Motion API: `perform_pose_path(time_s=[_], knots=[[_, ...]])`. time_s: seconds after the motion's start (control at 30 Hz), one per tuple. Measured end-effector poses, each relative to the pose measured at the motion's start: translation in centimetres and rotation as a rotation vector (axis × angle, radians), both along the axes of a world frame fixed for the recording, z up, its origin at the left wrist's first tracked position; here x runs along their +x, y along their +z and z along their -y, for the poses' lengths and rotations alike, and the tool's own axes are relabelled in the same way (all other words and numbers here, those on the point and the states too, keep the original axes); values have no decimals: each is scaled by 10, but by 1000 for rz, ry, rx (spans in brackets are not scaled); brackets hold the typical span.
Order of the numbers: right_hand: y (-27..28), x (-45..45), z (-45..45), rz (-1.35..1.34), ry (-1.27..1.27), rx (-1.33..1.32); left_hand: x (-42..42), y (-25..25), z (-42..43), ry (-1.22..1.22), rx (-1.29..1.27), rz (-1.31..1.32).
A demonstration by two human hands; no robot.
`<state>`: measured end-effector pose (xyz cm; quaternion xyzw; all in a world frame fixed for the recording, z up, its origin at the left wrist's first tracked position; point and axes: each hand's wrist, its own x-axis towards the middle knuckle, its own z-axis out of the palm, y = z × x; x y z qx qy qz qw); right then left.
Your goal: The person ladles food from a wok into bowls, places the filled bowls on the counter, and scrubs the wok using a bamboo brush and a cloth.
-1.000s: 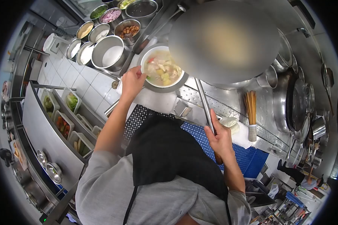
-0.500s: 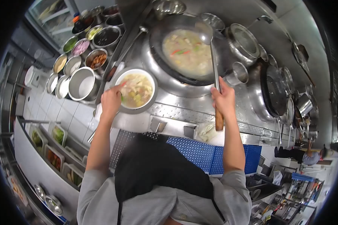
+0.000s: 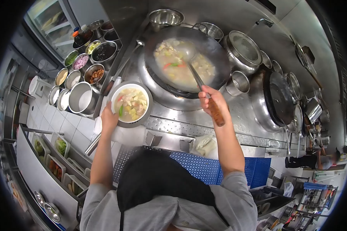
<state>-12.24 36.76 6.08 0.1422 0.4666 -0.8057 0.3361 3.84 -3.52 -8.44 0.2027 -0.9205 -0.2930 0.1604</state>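
Observation:
My right hand (image 3: pixel 213 101) is wrapped round the wooden handle of a ladle (image 3: pixel 197 77), whose bowl sits in the broth of a large wok (image 3: pixel 219 50). The wok holds pale soup with red and green pieces. At the left, my left hand (image 3: pixel 109 115) is at the rim of a white bowl (image 3: pixel 147 101) of soup with chunks of food; its fingertips are partly hidden by the rim. The bowl rests on a round grey plate or stand beside the wok.
Steel ingredient containers (image 3: pixel 81 96) stand at the upper left. A second wok (image 3: pixel 279 96) and a steel pot (image 3: pixel 238 83) are at the right. A crumpled cloth (image 3: pixel 205 146) lies on the near counter edge. Another person (image 3: pixel 324 161) stands far right.
The ladle has moved left from the wok's right rim into the soup, with my right hand following. My left hand remains at the bowl. The camera view has shifted.

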Motion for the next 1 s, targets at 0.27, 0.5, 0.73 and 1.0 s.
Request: perform_pose_path(time_s=[0.27,0.5,0.73,1.0], knots=[[-17,12,12,180,64,-536,-1,6,6,37,100,95],[15,58,8,71,-18,-588,2,19,13,-28,361,129],[66,120,12,16,-57,-554,9,12,29,-27,676,100],[73,202,41,133,-21,-835,42,38,62,12,918,-61]])
